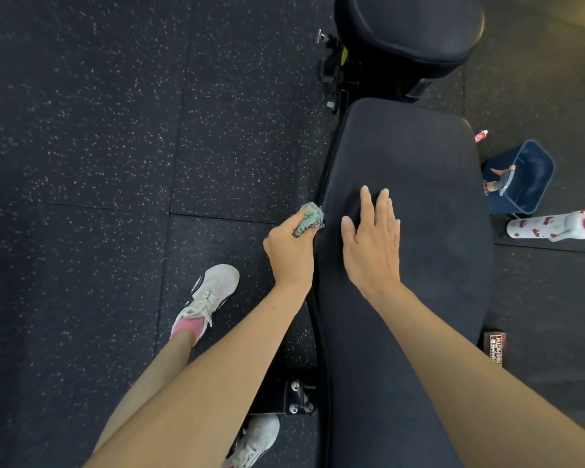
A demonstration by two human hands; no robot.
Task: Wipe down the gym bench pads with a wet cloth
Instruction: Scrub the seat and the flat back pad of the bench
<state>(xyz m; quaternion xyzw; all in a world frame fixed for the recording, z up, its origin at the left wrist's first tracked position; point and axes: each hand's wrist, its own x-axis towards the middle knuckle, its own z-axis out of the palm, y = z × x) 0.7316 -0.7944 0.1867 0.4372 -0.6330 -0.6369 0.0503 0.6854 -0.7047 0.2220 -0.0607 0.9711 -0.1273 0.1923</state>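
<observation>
1. Where the view is nearest to the person, a white shoe [210, 292] with a pink sock stands left of the bench. A second shoe [257, 437] shows at the bottom edge, just beside a black frame foot [298, 396] with bolts.
2. The long pad [419, 197] is black. Its long axis runs from near to far, a little right of the middle, and its far end is rounded.
3. A label [495, 349] reading HAMMER STRENGTH sits low at the right side of this pad.
4. The left hand [289, 253] grips a bunched green cloth [309, 219] with the fingers curled round it. The cloth touches the left side edge of the long pad, about half way along.
5. The right hand [370, 241] lies flat on top of the long pad, just right of the cloth. Its fingers are straight, point to the far end and hold nothing.
6. Right of the pad, on the ground, are a white bottle [551, 226] with a red pattern, a blue container [534, 173], and farther a small bottle [481, 136].
7. Beyond the far end, after a gap with black metal parts, a round pad [409, 25] reaches the top edge.
8. The floor [81, 130] is of black rubber tiles with pale speckles and thin seams.
</observation>
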